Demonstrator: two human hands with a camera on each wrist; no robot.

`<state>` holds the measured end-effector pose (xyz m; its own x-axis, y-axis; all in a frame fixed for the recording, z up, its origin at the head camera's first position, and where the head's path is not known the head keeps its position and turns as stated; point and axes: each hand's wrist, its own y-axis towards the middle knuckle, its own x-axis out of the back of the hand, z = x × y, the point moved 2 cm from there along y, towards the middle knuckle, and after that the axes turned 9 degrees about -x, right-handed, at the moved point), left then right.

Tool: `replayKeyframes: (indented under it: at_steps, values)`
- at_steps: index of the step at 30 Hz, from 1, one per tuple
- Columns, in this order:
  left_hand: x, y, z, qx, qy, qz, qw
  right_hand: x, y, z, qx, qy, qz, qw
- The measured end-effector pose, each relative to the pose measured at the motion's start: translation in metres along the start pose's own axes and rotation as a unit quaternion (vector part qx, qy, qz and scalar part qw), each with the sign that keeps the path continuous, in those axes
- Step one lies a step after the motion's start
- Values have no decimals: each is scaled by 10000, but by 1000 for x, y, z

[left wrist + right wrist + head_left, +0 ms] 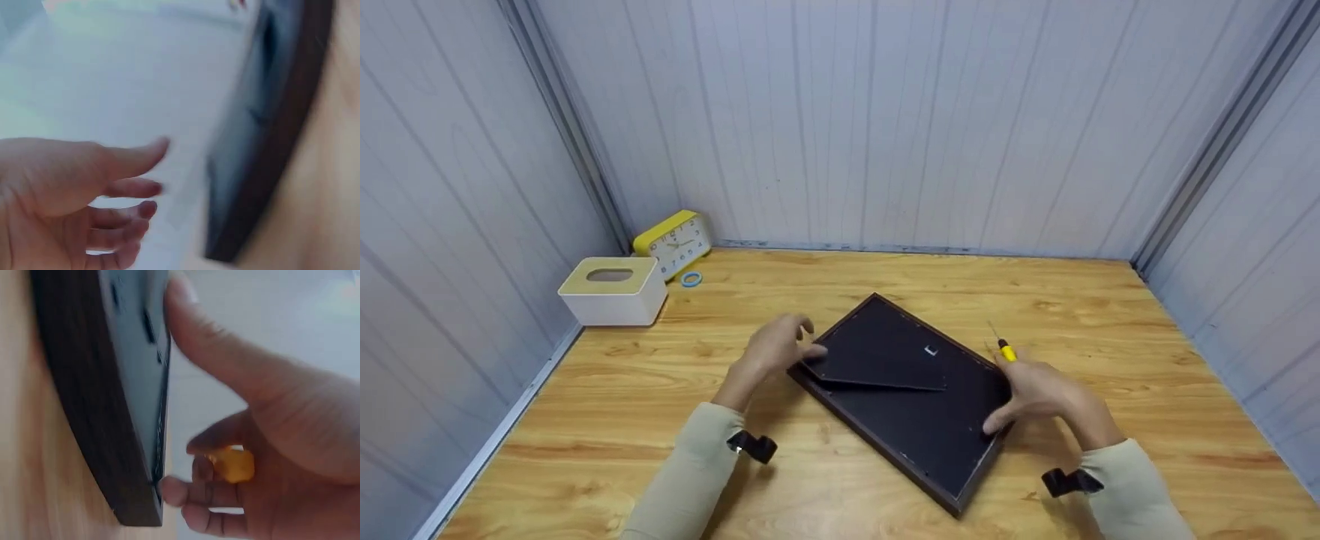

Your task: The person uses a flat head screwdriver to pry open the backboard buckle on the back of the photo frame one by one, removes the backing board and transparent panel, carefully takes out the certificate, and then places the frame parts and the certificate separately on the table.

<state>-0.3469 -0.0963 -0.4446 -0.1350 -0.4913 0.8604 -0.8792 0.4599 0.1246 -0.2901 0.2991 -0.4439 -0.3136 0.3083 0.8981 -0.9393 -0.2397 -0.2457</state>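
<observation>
A dark picture frame point(915, 442) lies back side up on the wooden table, turned at an angle. Its black easel stand point(877, 367) is slightly raised from the backing. At the left corner is my left hand point(771, 349), thumb overlapping the frame in the head view; in the left wrist view its loosely bent fingers point(121, 219) hold nothing. My right hand point(1039, 390) is at the right end, thumb over the backing. The same hand holds a small screwdriver point(1006, 350) with a yellow and black handle, its thin shaft pointing away. In the right wrist view the yellow handle point(239, 465) sits among curled fingers.
A white tissue box point(615, 304) with a wood-coloured lid stands at the left. Behind it a yellow and white clock point(679, 244) leans near the back wall, with a blue ring point(691, 279) in front. Pale panel walls point(840, 127) enclose the table at the back and sides.
</observation>
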Motion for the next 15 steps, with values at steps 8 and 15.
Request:
replayKeyframes:
  at_steps: [8,15]
  values:
    - [-15,4,25,381,-1331,549,9889,-8,-4,18,-81,-865,-364,9956]
    - [-15,-3,14,38,-1712,1815,9684,1,3,-8,-638,221,-151,9976]
